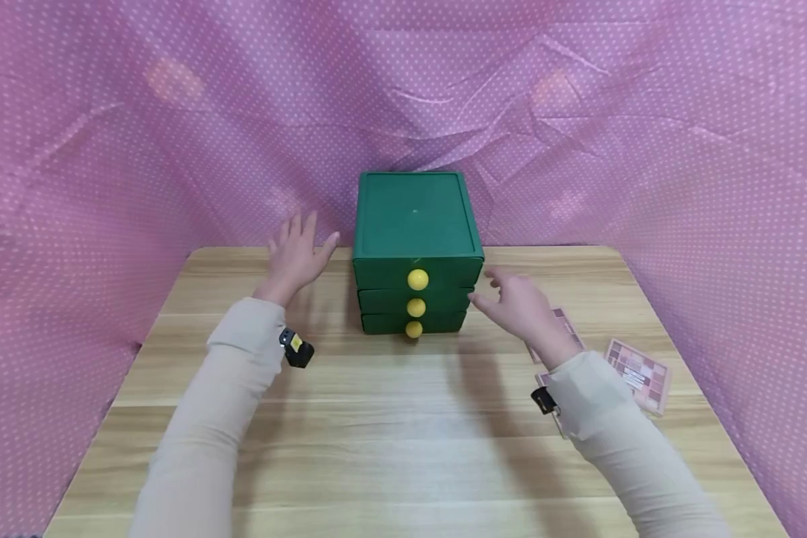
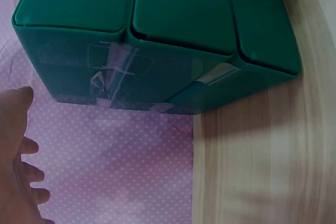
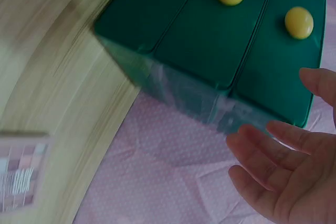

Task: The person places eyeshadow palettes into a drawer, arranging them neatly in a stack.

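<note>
A green cabinet (image 1: 415,217) with three closed drawers, each with a round yellow knob (image 1: 418,279), stands at the back middle of the table. To its left my left hand (image 1: 294,258) is in the air with fingers spread, apart from the cabinet and holding nothing. On the other side, my right hand (image 1: 519,305) hovers close to the cabinet's right front edge, fingers loosely bent around nothing. In the right wrist view the right hand (image 3: 289,174) shows its palm beside the cabinet (image 3: 210,40). Clear tape runs along the cabinet's side (image 2: 121,72) in the left wrist view.
Pink eyeshadow palettes lie on the right of the wooden table (image 1: 403,448): one palette (image 1: 639,376) in plain sight, others partly hidden under the right arm. A pink dotted cloth (image 1: 276,97) hangs behind and around the table. Each wrist wears a small black camera (image 1: 297,349).
</note>
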Motion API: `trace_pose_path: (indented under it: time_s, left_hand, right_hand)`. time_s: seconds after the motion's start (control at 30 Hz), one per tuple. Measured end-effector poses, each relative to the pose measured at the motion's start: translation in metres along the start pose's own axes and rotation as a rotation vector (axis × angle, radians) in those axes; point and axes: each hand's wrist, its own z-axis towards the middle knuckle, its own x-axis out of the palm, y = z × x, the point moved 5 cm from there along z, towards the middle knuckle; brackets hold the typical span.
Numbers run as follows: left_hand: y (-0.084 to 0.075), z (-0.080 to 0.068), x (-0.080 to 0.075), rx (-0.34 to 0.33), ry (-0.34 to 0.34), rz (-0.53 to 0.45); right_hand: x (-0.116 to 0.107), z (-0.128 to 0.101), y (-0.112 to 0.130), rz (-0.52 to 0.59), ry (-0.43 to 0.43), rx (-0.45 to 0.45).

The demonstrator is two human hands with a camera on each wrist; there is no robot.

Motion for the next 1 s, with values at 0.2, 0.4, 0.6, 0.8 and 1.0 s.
trace_pose_path:
  time_s: [0.2,0.4,0.6,0.8,1.0]
  left_hand:
    - [-0.008,0.007,-0.005,0.01,-0.01,-0.142]
    - [-0.014,0.011,-0.003,0.032,-0.056,-0.413]
    - [-0.014,0.013,0.006,-0.027,-0.048,-0.673]
    - [-0.014,0.018,0.014,-0.065,-0.041,-0.806]
    - [-0.013,0.026,0.02,-0.102,-0.01,-0.938]
  right_hand:
    - [0.015,0.0,0.018,0.046,0.001,-0.012]
    - [0.036,0.006,0.034,0.124,0.001,-0.009]
    - [0.05,0.012,0.043,0.265,-0.022,0.038]
    - [0.056,0.016,0.048,0.412,-0.044,0.101]
    - [0.061,0.019,0.05,0.542,-0.065,0.167]
